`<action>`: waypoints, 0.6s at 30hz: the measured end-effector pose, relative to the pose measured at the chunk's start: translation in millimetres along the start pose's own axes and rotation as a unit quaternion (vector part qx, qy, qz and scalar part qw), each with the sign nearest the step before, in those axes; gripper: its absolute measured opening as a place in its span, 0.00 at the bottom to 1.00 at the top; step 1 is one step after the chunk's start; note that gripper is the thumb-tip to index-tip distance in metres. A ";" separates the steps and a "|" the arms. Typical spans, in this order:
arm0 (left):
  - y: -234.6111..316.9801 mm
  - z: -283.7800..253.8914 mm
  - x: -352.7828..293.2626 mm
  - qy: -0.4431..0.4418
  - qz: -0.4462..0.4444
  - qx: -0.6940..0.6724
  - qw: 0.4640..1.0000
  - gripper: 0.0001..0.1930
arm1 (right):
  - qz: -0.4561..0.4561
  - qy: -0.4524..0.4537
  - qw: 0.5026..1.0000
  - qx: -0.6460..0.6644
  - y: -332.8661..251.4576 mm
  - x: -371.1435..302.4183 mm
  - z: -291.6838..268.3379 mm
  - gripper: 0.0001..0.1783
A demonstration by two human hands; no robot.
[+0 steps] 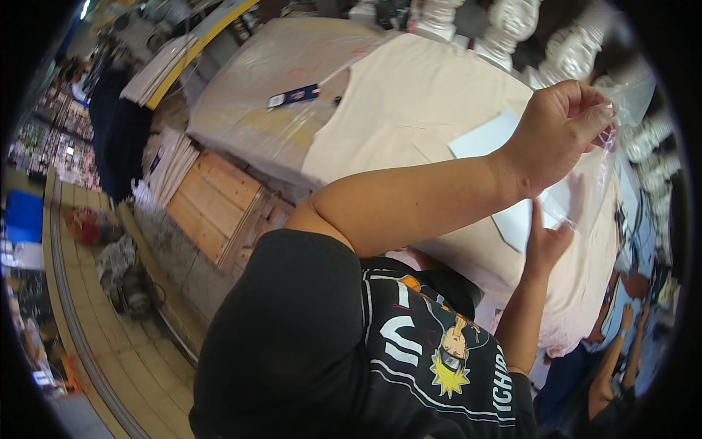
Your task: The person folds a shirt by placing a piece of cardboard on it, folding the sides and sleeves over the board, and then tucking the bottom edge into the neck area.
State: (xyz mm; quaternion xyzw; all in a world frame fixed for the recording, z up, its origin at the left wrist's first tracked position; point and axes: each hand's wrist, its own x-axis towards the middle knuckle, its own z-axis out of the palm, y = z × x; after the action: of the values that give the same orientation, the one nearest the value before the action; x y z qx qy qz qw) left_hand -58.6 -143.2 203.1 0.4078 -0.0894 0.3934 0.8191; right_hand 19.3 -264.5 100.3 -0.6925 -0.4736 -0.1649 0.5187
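My left hand [559, 123] reaches across to the upper right with its fingers pinched on the edge of a clear plastic bag [601, 183]. The bag hangs down from those fingertips toward my right hand [548, 241]. That hand is below the left wrist, its thumb and a finger spread apart beside the bag; its other fingers are partly hidden. Under my left forearm and wrist lies a flat white sheet [488, 135], which partly shows on both sides of the arm. It rests on pale pink cloth [417, 110] spread over the table.
A dark tag [294, 96] lies on the plastic-covered table end [256, 73]. White carved balusters [504, 33] line the far side. A wooden pallet [212, 197] stands on the floor at left. Another person's forearms [621, 351] show at lower right.
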 end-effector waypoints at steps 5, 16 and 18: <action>72.8 -59.9 -22.6 0.087 0.048 0.029 0.995 0.08 | -0.101 0.042 0.993 -0.035 -10.6 21.0 24.8 0.12; 272.9 -346.6 -280.6 0.532 0.141 0.373 0.746 0.16 | -0.256 -0.182 0.949 -0.015 -109.6 -7.7 138.5 0.17; 278.8 -398.0 -366.2 0.633 0.065 0.394 0.663 0.14 | -0.250 -0.213 0.944 -0.013 -113.2 -16.2 149.3 0.16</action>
State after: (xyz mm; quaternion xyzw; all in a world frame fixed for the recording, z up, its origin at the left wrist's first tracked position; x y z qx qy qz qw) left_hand -575.1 41.1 -60.6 0.3381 0.5877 0.6077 0.4136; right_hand -121.6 -140.4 91.4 -0.5772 -0.7287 -0.1439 0.3392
